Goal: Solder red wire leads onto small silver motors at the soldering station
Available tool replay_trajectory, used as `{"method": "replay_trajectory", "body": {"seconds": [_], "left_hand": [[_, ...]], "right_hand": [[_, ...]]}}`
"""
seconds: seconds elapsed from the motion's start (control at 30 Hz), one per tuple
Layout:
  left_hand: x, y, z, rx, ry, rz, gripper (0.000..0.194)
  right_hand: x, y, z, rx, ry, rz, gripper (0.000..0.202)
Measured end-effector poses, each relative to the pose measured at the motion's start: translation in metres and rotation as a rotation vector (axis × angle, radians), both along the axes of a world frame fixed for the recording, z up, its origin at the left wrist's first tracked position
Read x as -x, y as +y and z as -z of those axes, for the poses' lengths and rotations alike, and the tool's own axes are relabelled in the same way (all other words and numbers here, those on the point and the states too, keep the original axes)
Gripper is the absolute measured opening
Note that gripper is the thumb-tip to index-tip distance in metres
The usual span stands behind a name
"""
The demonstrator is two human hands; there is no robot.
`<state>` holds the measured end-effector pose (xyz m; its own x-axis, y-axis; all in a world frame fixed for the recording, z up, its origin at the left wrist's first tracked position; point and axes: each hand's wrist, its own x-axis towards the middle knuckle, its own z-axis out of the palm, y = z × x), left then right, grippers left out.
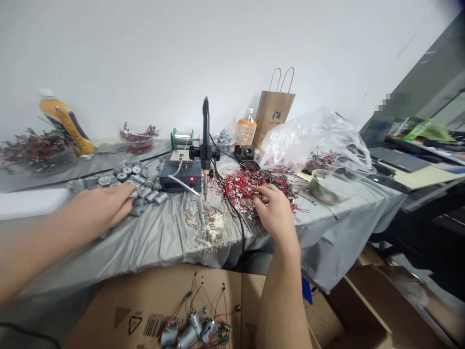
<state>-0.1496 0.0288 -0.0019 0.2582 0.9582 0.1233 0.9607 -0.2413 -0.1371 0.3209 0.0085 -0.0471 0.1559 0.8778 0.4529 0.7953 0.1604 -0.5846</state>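
Observation:
My left hand (pixel 109 201) reaches into a pile of small silver motors (pixel 148 194) on the left of the table. Its fingers are closed at the tips on one small motor (pixel 137 180). My right hand (pixel 275 208) is at the near side of a heap of short red wires (pixel 236 186) with small metal ends. Thumb and forefinger are drawn together at the heap on a red wire, mostly hidden by the fingers. Between my hands a soldering iron (pixel 206 155) stands tip down in a holder, beside a blue soldering station (pixel 180 177) with a lit red light.
A solder spool (pixel 182 139) sits on the station. Solder scraps (pixel 210 230) lie under the iron's tip. Below the table edge, a cardboard box (pixel 123 291) holds wired motors (pixel 189 332). Bottles, a paper bag (pixel 274 114) and a plastic bag (pixel 316 138) stand behind. A black cable (pixel 241 228) hangs over the edge.

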Motion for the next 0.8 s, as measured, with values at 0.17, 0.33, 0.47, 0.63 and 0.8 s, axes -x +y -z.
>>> {"method": "replay_trajectory", "body": {"seconds": [0.17,0.33,0.47,0.63,0.8], "left_hand": [[-0.001,-0.001,-0.006,0.022,0.008,-0.052,0.086],[-0.001,-0.006,-0.01,0.015,-0.017,-0.099,0.1],[-0.003,-0.009,-0.014,-0.047,-0.042,-0.146,0.105],[-0.012,-0.016,-0.007,-0.186,-0.096,-0.156,0.102],[-0.018,-0.019,0.0,-0.263,-0.151,-0.126,0.085]], "right_hand": [[0.004,0.008,0.009,0.085,-0.094,0.102,0.03],[0.012,0.007,0.009,0.153,-0.149,0.191,0.025],[0.018,0.006,0.007,0.173,-0.169,0.207,0.023],[0.016,0.007,0.007,0.144,-0.158,0.192,0.02],[0.013,0.007,0.008,0.097,-0.119,0.163,0.024]]}}
